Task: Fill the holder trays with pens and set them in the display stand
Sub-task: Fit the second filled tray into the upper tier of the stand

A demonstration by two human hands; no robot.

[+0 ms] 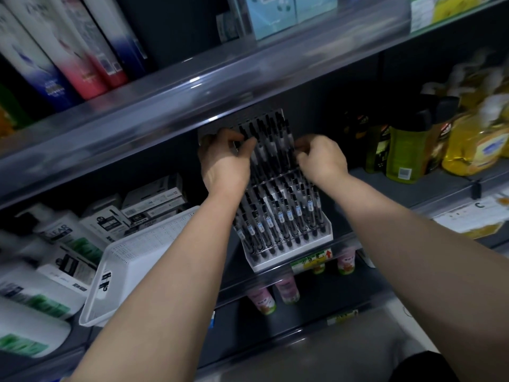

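Note:
A white tiered display stand point(292, 259) sits on the middle shelf, its lower rows full of black pens point(278, 216). At its top back, a clear holder tray point(271, 139) filled with black pens is tilted up under the shelf above. My left hand point(224, 158) grips the tray's left edge, fingers curled over it. My right hand point(321, 157) grips the tray's right edge the same way. The tray's lower end is hidden behind my hands and the pens in front.
A white perforated basket point(129, 260) leans left of the stand, with pen boxes point(154, 199) behind it. Bottles point(405, 150) stand to the right, shampoo bottles point(49, 296) at the left. The upper shelf edge point(192, 89) hangs close above the tray.

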